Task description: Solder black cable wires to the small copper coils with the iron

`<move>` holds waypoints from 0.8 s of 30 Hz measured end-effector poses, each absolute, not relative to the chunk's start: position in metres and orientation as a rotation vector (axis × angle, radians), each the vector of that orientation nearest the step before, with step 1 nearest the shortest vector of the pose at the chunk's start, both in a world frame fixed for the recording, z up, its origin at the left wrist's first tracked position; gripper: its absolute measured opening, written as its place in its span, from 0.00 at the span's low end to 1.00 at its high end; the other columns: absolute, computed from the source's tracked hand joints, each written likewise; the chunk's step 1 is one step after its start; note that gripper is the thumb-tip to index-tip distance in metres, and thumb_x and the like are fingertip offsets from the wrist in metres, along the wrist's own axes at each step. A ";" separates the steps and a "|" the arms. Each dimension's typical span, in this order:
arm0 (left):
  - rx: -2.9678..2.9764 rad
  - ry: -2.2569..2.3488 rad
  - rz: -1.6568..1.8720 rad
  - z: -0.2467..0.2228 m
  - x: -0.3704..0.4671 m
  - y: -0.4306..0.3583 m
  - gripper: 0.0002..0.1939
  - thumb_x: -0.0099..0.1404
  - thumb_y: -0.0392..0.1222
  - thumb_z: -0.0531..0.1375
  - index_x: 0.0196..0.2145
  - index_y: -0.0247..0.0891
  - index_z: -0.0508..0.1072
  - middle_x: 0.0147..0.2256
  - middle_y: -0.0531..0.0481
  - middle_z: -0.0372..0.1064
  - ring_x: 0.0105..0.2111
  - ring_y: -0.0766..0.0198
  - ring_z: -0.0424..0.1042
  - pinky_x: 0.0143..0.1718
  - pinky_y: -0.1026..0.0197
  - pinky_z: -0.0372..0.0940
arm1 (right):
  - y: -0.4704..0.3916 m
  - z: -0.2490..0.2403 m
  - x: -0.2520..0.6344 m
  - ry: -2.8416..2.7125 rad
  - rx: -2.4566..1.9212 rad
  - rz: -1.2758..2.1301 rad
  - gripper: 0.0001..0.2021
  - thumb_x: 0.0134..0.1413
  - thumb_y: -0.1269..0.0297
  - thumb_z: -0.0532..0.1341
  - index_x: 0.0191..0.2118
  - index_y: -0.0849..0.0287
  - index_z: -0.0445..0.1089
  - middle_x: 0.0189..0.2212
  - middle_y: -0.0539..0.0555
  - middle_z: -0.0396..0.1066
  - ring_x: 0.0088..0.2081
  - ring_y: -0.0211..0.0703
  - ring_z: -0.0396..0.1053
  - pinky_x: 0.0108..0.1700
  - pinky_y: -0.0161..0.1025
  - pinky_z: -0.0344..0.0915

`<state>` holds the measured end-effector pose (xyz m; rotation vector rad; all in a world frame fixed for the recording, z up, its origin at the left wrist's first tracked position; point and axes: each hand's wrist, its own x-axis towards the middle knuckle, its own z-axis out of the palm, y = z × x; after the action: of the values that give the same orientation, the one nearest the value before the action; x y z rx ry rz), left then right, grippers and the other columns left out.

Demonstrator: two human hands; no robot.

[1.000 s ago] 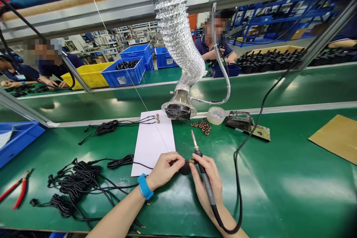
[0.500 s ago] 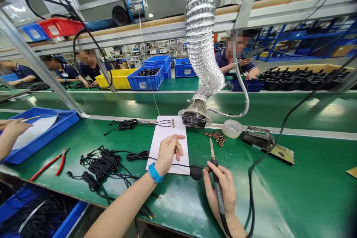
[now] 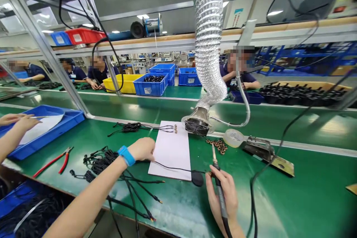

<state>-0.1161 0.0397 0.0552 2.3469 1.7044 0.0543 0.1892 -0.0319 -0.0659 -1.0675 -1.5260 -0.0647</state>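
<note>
My left hand [image 3: 142,149], with a blue band at the wrist, is closed over the coiled part of a black cable [image 3: 171,168]; its fingertips are mostly hidden. From there the cable runs right across a white sheet [image 3: 174,148] to my right hand [image 3: 224,189]. That hand grips a soldering iron [image 3: 219,187], tip pointing up and away. Its thumb and index finger also seem to pinch the cable's end with a small coppery part, barely visible. A black round pad [image 3: 197,179] lies beside it. Small copper-coloured parts [image 3: 221,145] are piled beyond the iron's tip.
Black cables [image 3: 102,158] and red-handled pliers [image 3: 54,161] lie left. A fume-extraction hood [image 3: 197,124] hangs over the back. Tape roll [image 3: 233,138] and metal stand [image 3: 269,154] sit right. Another person's hands [image 3: 22,122] work over a blue tray [image 3: 64,128]. Co-workers sit opposite.
My left hand has moved left, from above the white sheet onto the coiled cable, and its fingers have closed. My right hand stays nearly in place with the iron. The view has tilted up slightly.
</note>
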 end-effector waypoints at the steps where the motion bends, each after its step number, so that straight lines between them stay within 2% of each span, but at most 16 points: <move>1: 2.344 1.774 -0.084 0.049 -0.128 0.037 0.14 0.42 0.41 0.73 0.17 0.37 0.71 0.23 0.48 0.69 0.28 0.55 0.71 0.28 0.61 0.58 | -0.032 -0.065 0.189 -1.532 -1.070 -0.062 0.17 0.60 0.70 0.63 0.55 0.56 0.69 0.43 0.56 0.68 0.44 0.43 0.69 0.46 0.40 0.68; 4: 2.330 1.827 -0.400 0.028 -0.161 0.031 0.12 0.42 0.38 0.72 0.24 0.37 0.73 0.33 0.44 0.72 0.35 0.50 0.74 0.32 0.59 0.61 | -0.029 -0.061 0.188 -1.552 -1.052 -0.059 0.18 0.61 0.71 0.61 0.56 0.55 0.69 0.43 0.56 0.66 0.44 0.41 0.70 0.44 0.38 0.70; 6: 2.360 1.814 -0.369 0.016 -0.178 0.030 0.08 0.49 0.38 0.67 0.29 0.38 0.73 0.38 0.44 0.72 0.36 0.51 0.73 0.34 0.58 0.62 | -0.027 -0.055 0.188 -1.562 -1.032 -0.059 0.19 0.61 0.72 0.60 0.57 0.54 0.68 0.43 0.55 0.66 0.43 0.40 0.71 0.44 0.37 0.71; 10: 2.366 1.734 -0.211 0.008 -0.197 0.033 0.05 0.57 0.41 0.60 0.32 0.39 0.70 0.37 0.47 0.71 0.35 0.56 0.72 0.35 0.59 0.60 | -0.023 -0.037 0.195 -1.630 -1.029 -0.059 0.20 0.61 0.74 0.59 0.58 0.52 0.66 0.43 0.54 0.64 0.42 0.37 0.71 0.44 0.35 0.71; 17: 2.404 1.807 0.081 0.049 -0.214 0.049 0.08 0.61 0.47 0.58 0.35 0.42 0.67 0.37 0.50 0.74 0.36 0.56 0.72 0.35 0.60 0.60 | -0.005 -0.012 0.203 -1.758 -1.051 -0.077 0.20 0.62 0.73 0.58 0.58 0.51 0.67 0.43 0.54 0.63 0.41 0.36 0.70 0.45 0.34 0.69; 24: 2.599 2.105 -0.034 0.081 -0.257 0.076 0.10 0.65 0.43 0.57 0.43 0.39 0.70 0.43 0.44 0.72 0.38 0.50 0.74 0.35 0.58 0.61 | 0.045 -0.005 0.154 -1.955 -1.096 0.064 0.17 0.64 0.70 0.52 0.55 0.55 0.68 0.40 0.53 0.63 0.37 0.36 0.69 0.42 0.34 0.68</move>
<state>-0.2569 0.0759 0.0812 2.5987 2.1046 -0.0339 0.1539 0.0447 -0.0053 -1.0963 -1.9547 0.0641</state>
